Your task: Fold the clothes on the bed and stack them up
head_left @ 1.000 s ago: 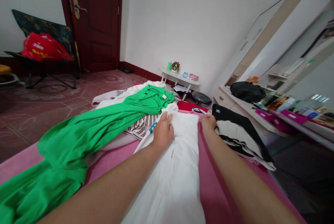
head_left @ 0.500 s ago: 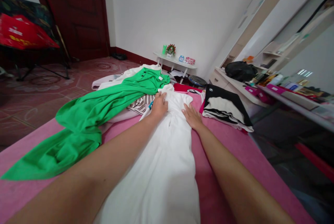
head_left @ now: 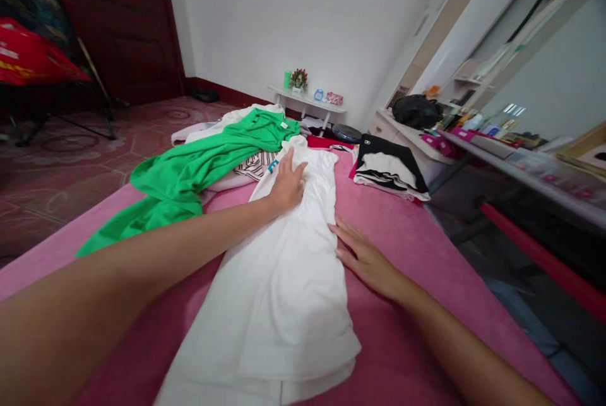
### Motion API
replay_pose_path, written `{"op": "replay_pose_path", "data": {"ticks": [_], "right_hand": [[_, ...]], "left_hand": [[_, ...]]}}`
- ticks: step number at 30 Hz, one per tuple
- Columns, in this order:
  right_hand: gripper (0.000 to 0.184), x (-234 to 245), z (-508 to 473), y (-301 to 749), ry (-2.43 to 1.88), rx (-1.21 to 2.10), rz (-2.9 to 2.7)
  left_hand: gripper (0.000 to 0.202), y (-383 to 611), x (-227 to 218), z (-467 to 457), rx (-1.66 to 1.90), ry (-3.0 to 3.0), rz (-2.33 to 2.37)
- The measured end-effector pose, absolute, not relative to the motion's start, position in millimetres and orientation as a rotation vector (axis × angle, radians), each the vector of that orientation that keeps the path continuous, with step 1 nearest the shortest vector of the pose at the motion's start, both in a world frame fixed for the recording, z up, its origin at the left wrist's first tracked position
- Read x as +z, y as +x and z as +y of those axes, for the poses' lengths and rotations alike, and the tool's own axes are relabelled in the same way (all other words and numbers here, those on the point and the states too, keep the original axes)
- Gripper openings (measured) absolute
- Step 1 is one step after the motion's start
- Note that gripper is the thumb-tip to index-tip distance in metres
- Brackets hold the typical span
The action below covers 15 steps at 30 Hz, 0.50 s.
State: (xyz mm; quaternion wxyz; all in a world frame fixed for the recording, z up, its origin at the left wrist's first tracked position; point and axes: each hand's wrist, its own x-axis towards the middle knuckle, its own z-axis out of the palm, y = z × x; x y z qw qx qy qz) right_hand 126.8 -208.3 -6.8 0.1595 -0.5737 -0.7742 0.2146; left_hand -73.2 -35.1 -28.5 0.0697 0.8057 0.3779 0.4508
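White top: is lying lengthwise on the pink sheet, its long axis running from the person toward the wall, the wider hem end closest.
Left hand: is resting on the upper part, fingers spread, nothing visibly pinched.
Right hand: is meeting the right edge with its fingertips, thumb standing apart, no cloth visibly gripped; the top is stretching away leftward from it.
Nearer the hem: the right hand is lying lower.
Green garment: is sprawling to the left.
Folded black-and-white clothes: are sitting to the right, apart.
Since half a second ago: the right hand is lying further down the edge, the left fingers are spreading wider, and the hem is showing.
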Motion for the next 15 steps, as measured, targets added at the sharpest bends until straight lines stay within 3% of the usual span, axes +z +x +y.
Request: {"op": "replay_pose_path", "data": {"ticks": [7,11,15], "right_hand": [[0.031,29.9,-296.2,106.6,-1.646,0.826,-2.039],[0.011,32.4,-321.4,88.3,-1.828,0.764,-2.137],[0.014,28.8,-328.5,80.5,-1.811,0.743,-2.079]], "left_hand": [[0.03,-58.2,0.1,-118.8,0.759,2.838,0.094],[0.036,-48.6,0.7,-132.0,0.634,2.861,-0.058],[0.046,-49.6,-4.3,-126.5,0.698,2.846,0.064]]}}
